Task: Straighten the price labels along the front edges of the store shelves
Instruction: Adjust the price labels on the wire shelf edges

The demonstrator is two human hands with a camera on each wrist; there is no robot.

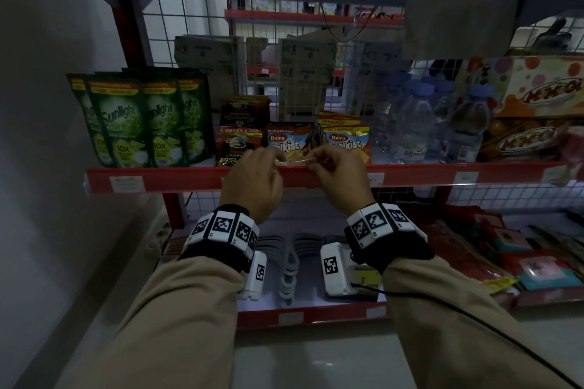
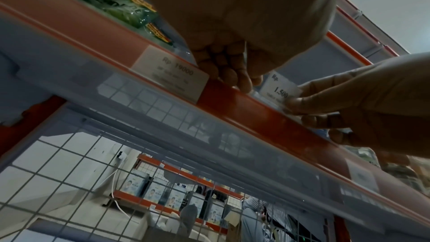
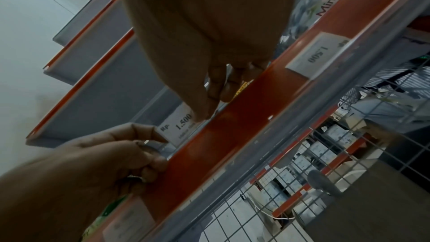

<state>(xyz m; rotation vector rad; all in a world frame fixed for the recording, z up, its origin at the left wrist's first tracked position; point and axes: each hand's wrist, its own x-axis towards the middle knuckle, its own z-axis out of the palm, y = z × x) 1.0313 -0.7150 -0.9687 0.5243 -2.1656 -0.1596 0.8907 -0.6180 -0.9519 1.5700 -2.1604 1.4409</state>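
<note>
On the shelf (image 1: pixel 196 178), soap pouches (image 1: pixel 139 120) stand left, biscuit packs (image 1: pixel 316 142) centre, water bottles (image 1: pixel 439 123) right.

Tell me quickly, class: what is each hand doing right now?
Left hand: fingers curled, pinching the left end of the 1.500 price label.
Right hand: pinching the same label's right end, just above the red shelf edge.

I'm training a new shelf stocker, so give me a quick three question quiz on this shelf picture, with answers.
1. True or false: the 1.500 label sits flat in the red shelf rail.
2. Which hands hold that label? A left only, B right only, C both.
3. Fill in: the label left of the hands reads Rp ____.

Key: 1 false, it is lifted above the rail. 2 C, left hand and right hand pinch it. 3 19000.
</note>
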